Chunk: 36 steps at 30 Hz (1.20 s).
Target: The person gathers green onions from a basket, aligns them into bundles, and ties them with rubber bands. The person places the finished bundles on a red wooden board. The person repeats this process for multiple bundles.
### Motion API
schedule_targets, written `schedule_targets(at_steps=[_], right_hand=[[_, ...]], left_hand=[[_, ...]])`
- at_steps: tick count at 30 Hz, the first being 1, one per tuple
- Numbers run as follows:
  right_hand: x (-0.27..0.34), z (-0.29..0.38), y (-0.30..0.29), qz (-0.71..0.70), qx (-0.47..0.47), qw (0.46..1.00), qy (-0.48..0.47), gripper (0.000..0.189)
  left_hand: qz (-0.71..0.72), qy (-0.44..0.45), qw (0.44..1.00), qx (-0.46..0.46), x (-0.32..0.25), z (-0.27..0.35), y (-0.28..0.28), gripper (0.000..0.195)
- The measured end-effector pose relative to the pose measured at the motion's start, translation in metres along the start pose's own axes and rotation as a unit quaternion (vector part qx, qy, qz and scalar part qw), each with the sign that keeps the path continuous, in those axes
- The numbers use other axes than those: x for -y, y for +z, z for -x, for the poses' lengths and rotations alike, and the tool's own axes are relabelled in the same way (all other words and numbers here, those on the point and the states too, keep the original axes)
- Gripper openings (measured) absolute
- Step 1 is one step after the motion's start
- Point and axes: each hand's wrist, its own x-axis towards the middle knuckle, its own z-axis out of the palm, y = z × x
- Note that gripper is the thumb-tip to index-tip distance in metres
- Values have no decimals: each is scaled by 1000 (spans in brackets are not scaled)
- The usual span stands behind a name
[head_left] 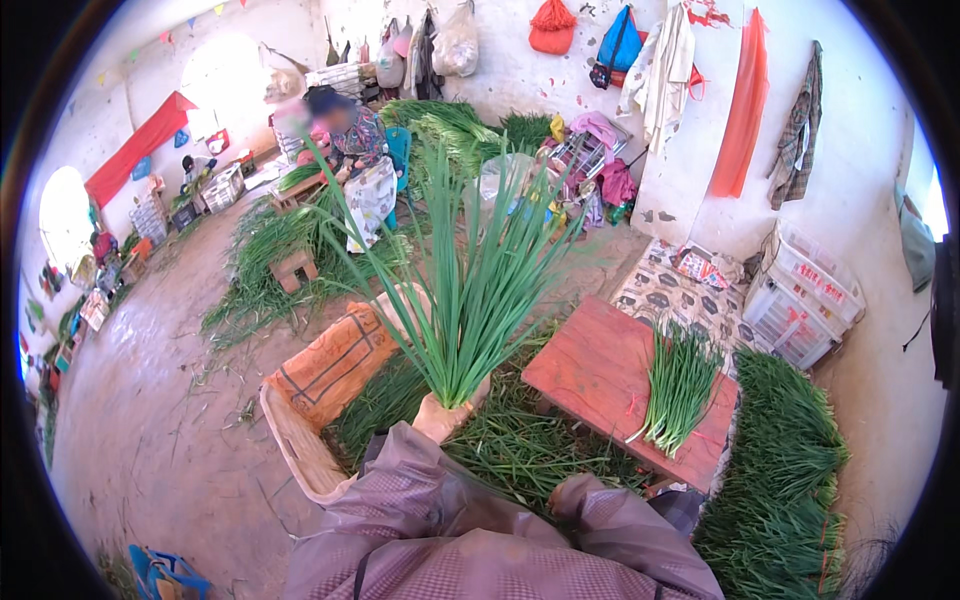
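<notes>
My left hand [441, 420] is closed around the lower end of a bunch of green chives [469, 322]. Their long leaves fan upward. My right sleeve [600, 506] reaches forward at the lower right, and its cuff and my body hide most of my right hand [556, 496]. Under the bunch, loose chives [540, 454] cover the ground before me. A pale basket [300, 457], partly lined with an orange sack [337, 352], holds more chives at the left. On the low red wooden table [577, 360] to the right lies a smaller chive bunch [682, 390].
Stacked chives [787, 480] line the right side by the wall. Behind the table are a patterned mat [660, 292] and white plastic crates [799, 300]. A seated person [360, 150] works beside a chive heap [262, 255]. A blue stool [169, 574] stands lower left.
</notes>
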Motion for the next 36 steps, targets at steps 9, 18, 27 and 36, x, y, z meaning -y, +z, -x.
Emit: schedule_targets(at_steps=[9, 18, 27, 36], right_hand=[[30, -44, -79, -551, -234, 775, -204, 78], [46, -59, -147, -888, -275, 161, -331, 33], [-16, -27, -149, -877, -305, 121, -350, 50], [-43, 20, -170, -873, -319, 147, -338, 36]], left_hand=[[-330, -37, 941, -65, -48, 10, 47, 50], [-728, 161, 663, -67, -96, 17, 132, 56], [-716, 280, 640, 5, -105, 20, 152, 52], [-645, 135, 752, -18, -99, 45, 153, 32]])
